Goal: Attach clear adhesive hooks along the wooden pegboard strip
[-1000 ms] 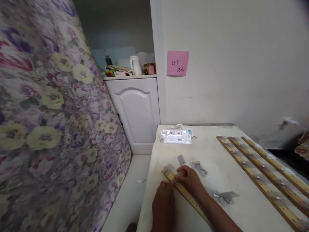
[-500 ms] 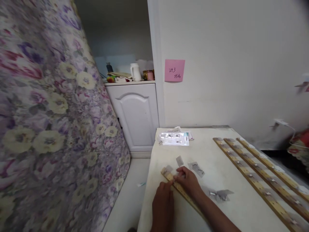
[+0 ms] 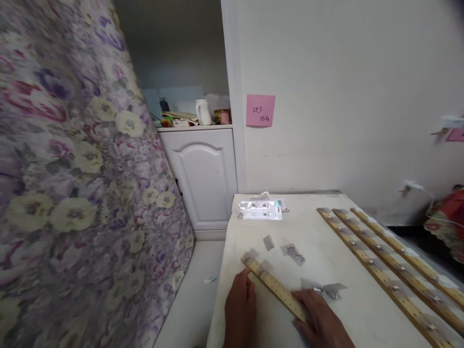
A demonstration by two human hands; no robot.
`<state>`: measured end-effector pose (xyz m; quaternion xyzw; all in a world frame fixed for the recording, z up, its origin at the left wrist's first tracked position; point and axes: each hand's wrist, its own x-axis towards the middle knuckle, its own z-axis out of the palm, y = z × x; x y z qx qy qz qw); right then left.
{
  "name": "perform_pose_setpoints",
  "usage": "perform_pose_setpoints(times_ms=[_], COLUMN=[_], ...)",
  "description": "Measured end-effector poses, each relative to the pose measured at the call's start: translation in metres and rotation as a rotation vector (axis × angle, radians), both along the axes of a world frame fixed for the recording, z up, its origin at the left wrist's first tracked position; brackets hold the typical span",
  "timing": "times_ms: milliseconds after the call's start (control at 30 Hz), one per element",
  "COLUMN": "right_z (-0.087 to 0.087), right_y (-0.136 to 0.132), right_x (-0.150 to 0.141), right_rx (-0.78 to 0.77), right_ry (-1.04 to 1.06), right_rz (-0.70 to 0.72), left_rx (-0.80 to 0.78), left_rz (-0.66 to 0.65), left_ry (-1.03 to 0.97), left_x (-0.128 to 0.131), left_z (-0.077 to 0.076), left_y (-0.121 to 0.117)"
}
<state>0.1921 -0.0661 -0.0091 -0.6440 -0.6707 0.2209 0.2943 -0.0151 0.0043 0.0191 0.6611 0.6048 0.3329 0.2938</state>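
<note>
A long, narrow, pale-yellow wooden-looking strip [image 3: 280, 291] with small dark holes lies slantwise on the cream-covered counter [image 3: 268, 319], between the two hands. Its near end is held by the right grip [image 3: 319, 316], thumb to one side and fingers to the other. The left grip [image 3: 239, 302] is set along the strip's left edge, towards the far end; whether anything is pinched there cannot be told. Ahead of both grips, thin transparent plastic pieces [image 3: 266, 265] are carried on the strip's far part.

Just beyond the right grip, a clear plastic piece with shiny metal hooks [image 3: 328, 291] is seen; further ahead, a similar hooked piece [image 3: 294, 254] is placed.

The strip is judged light and stiff, and fairly easily held by its long edges, near the bare end. The plastic pieces are probably slippery and easily bent, so pressure there is best avoided.
</note>
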Motion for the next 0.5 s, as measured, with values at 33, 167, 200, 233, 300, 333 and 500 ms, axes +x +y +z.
perform_pose_setpoints(times_ms=[33,167,200,233,300,333,500], right_z=[-0.003,-0.009,-0.009,-0.008,-0.005,-0.003,0.007], right_y=[-0.005,-0.009,-0.008,-0.007,-0.005,-0.004,0.009], right_x=[0.003,0.008,0.006,0.004,-0.001,-0.004,-0.020], right_rx=[-0.010,0.023,0.043,0.057,0.061,0.060,0.096], right_ry=[-0.034,-0.123,-0.136,-0.147,-0.160,-0.164,-0.152], right_rz=[-0.009,-0.041,-0.051,-0.058,-0.062,-0.064,-0.100], left_rx=[-0.002,0.000,-0.003,-0.005,-0.005,-0.007,-0.040], left_rz=[0.011,0.048,0.054,0.059,0.062,0.060,0.032], left_ry=[0.001,0.009,0.010,0.013,0.023,0.030,0.078], left_x=[-0.001,-0.003,-0.003,-0.004,-0.004,-0.004,-0.003], left_z=[0.001,0.001,0.000,-0.001,-0.003,-0.003,-0.005], left_y=[0.000,-0.001,-0.001,-0.001,-0.001,-0.001,0.000])
